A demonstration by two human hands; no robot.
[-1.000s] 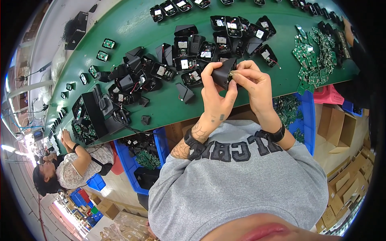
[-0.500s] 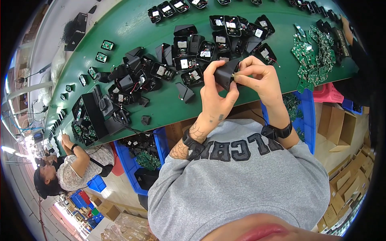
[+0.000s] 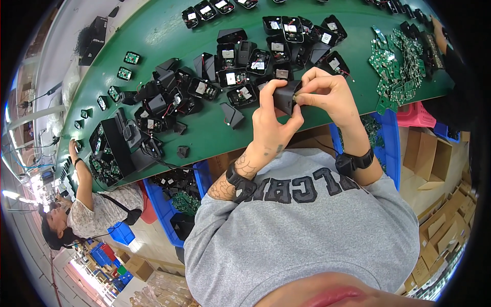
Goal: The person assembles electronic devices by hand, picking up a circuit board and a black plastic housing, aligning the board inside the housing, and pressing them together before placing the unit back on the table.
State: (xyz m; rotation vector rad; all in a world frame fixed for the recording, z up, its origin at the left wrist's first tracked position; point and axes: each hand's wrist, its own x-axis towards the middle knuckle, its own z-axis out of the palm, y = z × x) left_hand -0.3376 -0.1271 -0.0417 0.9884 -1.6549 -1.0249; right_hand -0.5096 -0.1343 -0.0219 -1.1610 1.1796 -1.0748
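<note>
Between my hands is a black plastic housing (image 3: 284, 97), held above the near part of the green table (image 3: 204, 140). My left hand (image 3: 276, 115) grips it from the left, index finger along the top and thumb below. At its right-hand edge, the thumb and index finger of my right hand (image 3: 327, 97) are pinched together on a small piece, too small and covered to name. Just beyond my hands lie several similar black housings (image 3: 241, 95) with white parts and red wires inside. One wedge-shaped housing (image 3: 231, 115) rests alone to the left of my left hand.
Green circuit boards (image 3: 396, 66) are heaped at the right. A large black box (image 3: 123, 158) with boards in it stands at the left. Blue bins (image 3: 391, 153) sit below the table edge on both sides of me. A co-worker (image 3: 87, 204) reaches onto the table at far left.
My hands stay at the same spot, with the housing turned slightly and the right fingers still pinching at its edge. The co-worker's arm has stretched farther out over the table.
</note>
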